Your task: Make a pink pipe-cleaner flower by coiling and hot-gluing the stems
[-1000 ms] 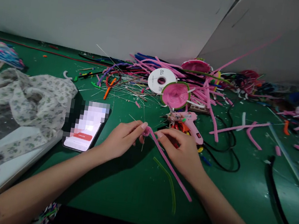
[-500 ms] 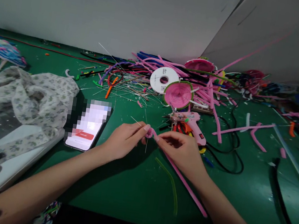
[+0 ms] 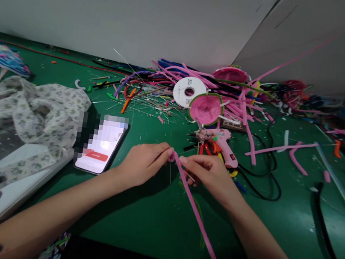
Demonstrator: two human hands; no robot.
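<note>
Near the middle of the green table, my left hand (image 3: pixel 146 162) pinches a small pink coil (image 3: pixel 172 156) with thin wires sticking out of it. From the coil a long pink strip (image 3: pixel 199 220) runs down toward the table's front edge. My right hand (image 3: pixel 208 173) is just right of the coil, its fingers drawn together around a thin wire (image 3: pixel 190 176). A yellow-green strip (image 3: pixel 201 214) lies partly behind the pink one. Beyond my right hand lies a pink glue gun (image 3: pixel 219 141).
A lit phone (image 3: pixel 102 145) and a floral cloth (image 3: pixel 47 119) are at the left. Farther back are a white spool (image 3: pixel 185 89), a pink disc with green rim (image 3: pixel 206 108) and heaped strips and wires. A black cable (image 3: pixel 274 199) loops at the right.
The pink strip's free end has swung toward the front edge and left. My right hand's fingers have moved off the strip to a wire. My left hand still holds the coil.
</note>
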